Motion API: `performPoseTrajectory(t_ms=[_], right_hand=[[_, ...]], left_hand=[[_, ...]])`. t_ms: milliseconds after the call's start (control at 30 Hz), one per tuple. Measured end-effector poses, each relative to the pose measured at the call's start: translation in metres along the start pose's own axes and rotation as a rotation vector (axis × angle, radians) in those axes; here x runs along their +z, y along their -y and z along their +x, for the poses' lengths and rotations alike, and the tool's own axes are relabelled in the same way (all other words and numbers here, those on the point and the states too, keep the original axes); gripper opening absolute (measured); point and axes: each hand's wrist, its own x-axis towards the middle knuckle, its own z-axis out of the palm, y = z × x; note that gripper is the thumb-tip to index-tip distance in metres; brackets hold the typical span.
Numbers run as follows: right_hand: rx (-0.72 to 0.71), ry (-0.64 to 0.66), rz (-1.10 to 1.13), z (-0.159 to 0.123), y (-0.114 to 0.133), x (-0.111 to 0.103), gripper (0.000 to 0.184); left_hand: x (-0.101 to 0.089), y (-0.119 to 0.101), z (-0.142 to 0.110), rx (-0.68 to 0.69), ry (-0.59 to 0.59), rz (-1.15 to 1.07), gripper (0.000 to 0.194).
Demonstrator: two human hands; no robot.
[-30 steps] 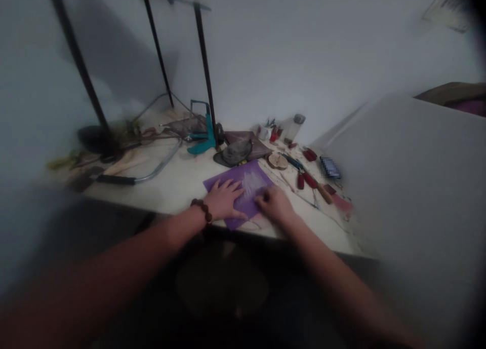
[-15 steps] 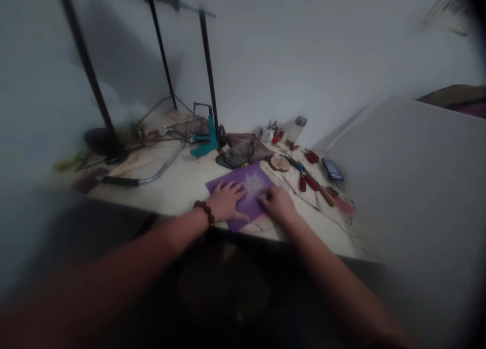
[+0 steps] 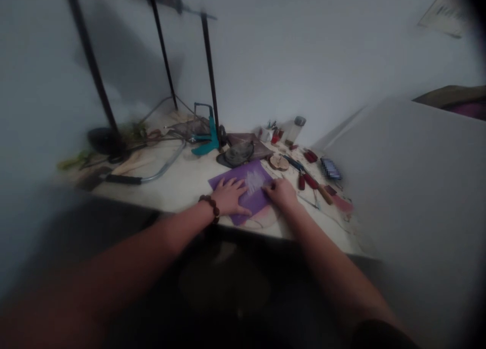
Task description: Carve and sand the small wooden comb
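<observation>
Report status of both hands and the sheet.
Left hand spread flat on purple sheet; right hand curled at its right edge; wood slice just beyond.

Left hand (image 3: 229, 197) flat on purple sheet (image 3: 255, 202)

The single view is coming from a camera on the person's head, which is looking forward and steeply down from above the near side of the table (image 3: 170, 189) and facing the wall (image 3: 304, 60) beyond its far edge. It is keeping the purple sheet (image 3: 258, 202) near the middle, while the closer left forearm (image 3: 152, 245) and right forearm (image 3: 334, 258) are filling much of the near part. The wide view is reaching from the black poles (image 3: 89, 50) on the left to the pale panel (image 3: 417, 177) on the right.
</observation>
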Motion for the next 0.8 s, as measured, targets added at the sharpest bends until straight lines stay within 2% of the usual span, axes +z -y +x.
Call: performPoseTrajectory(t_ms=[133,300,433,533,700,800], right_hand=[[-0.093,0.034,0.025,-0.004,0.002,-0.003,0.037],[-0.038,0.014,0.014,-0.005,0.004,-0.006,0.033],[-0.145,0.05,0.051,-0.009,0.009,-0.005,0.031],[-0.065,0.019,0.035,-0.01,0.005,-0.008,0.031],[-0.135,0.053,0.068,-0.011,-0.002,-0.01,0.03],[-0.058,0.024,0.045,-0.01,-0.006,-0.012,0.028]], left_hand=[[-0.001,-0.001,0.0,0.011,-0.007,-0.002,0.118],[0.0,0.0,0.001,0.013,-0.003,-0.003,0.119],[0.001,0.001,0.001,0.017,-0.01,-0.005,0.115],[0.002,0.002,0.002,0.019,-0.002,0.0,0.118],[0.002,0.002,0.002,0.019,-0.01,0.009,0.117],[0.002,0.001,0.002,0.012,0.007,0.004,0.118]])
